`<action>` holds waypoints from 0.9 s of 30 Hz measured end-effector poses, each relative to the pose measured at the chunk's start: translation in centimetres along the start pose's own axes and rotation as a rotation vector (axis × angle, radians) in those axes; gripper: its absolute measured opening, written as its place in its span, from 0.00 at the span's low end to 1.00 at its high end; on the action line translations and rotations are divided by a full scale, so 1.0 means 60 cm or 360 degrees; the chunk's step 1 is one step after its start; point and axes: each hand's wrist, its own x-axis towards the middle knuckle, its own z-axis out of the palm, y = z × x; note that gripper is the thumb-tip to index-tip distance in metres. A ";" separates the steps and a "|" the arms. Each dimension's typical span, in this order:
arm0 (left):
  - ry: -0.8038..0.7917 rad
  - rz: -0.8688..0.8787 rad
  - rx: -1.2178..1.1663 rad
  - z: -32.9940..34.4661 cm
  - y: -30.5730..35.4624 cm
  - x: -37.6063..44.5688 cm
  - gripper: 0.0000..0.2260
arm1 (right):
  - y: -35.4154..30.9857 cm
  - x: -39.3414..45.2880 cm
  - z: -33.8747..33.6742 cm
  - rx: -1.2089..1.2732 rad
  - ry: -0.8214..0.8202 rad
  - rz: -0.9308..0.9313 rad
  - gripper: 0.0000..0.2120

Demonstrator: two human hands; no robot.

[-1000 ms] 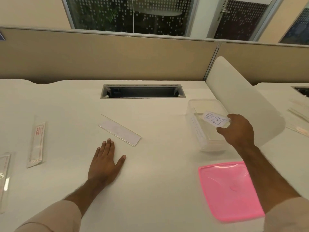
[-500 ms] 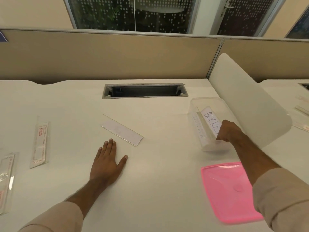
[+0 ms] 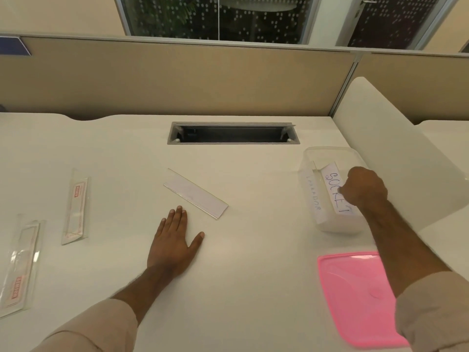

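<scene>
A clear plastic container (image 3: 312,156) stands on the white desk at the right. My right hand (image 3: 363,186) reaches into it and pinches a white paper slip (image 3: 332,184) with "SOCKET" written on it. A second slip (image 3: 313,196) with faint writing leans against the container's left wall. My left hand (image 3: 175,240) lies flat on the desk, fingers spread, holding nothing. Just beyond its fingertips lies a clear plastic label sleeve (image 3: 195,193).
A pink lid (image 3: 355,295) lies in front of the container. Two clear sleeves with red labels lie at the left, one (image 3: 74,207) farther and one (image 3: 20,265) nearer. A cable slot (image 3: 232,133) opens at the desk's back. A white divider (image 3: 396,153) rises right of the container.
My right hand has lowered the "SOCKET" slip from above the container's rim down inside it, turning it lengthwise. My left hand has stayed flat on the desk.
</scene>
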 end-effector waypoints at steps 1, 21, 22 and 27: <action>0.0000 -0.0001 -0.0003 -0.001 0.000 0.000 0.39 | -0.012 -0.004 -0.004 0.0083 0.0158 -0.0051 0.11; 0.0009 -0.0012 -0.0031 -0.005 0.004 -0.001 0.39 | -0.308 -0.178 0.161 0.0755 -0.0366 -0.0970 0.17; 0.0013 -0.0017 -0.0046 -0.005 0.004 -0.001 0.39 | -0.315 -0.180 0.166 0.0701 -0.0353 -0.0988 0.17; 0.0006 -0.0024 -0.0062 -0.006 0.004 -0.001 0.39 | -0.330 -0.187 0.185 0.0484 -0.0172 -0.1011 0.12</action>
